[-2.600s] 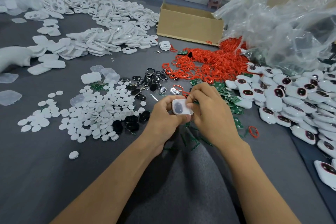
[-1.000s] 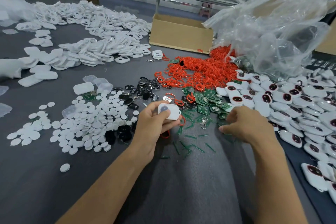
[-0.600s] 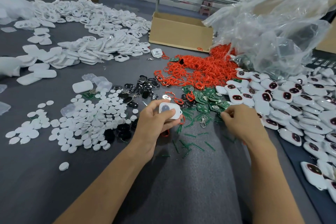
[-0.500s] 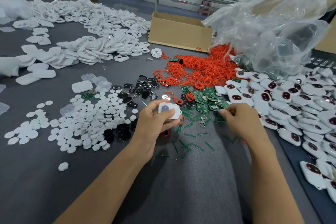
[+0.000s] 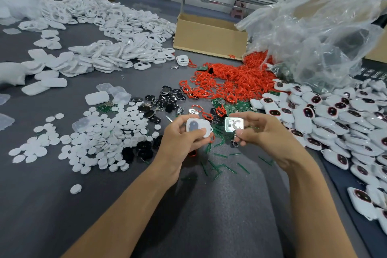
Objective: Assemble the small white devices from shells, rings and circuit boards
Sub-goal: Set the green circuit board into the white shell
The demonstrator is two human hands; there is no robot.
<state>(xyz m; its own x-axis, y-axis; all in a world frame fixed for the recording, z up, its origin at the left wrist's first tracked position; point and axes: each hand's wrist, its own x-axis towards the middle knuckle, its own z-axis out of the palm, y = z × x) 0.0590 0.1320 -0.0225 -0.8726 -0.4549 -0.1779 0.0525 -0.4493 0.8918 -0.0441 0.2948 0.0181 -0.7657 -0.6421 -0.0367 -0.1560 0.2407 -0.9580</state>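
The grey bench (image 5: 41,205) carried white shells (image 5: 117,48) toward its far-left corner, red rings (image 5: 230,81) centrally, white devices (image 5: 335,115) along its right edge.

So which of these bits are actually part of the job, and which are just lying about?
Part of the job: white shell in the left hand; circuit board in the right hand; red rings; green boards; spare shells; finished devices.
Just lying about: cardboard box; clear plastic bag; green strips.

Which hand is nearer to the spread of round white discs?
Left. The left hand, gripping a white shell, sits just right of the round white discs; the right hand, pinching a circuit board, is farther right, beyond the left hand.
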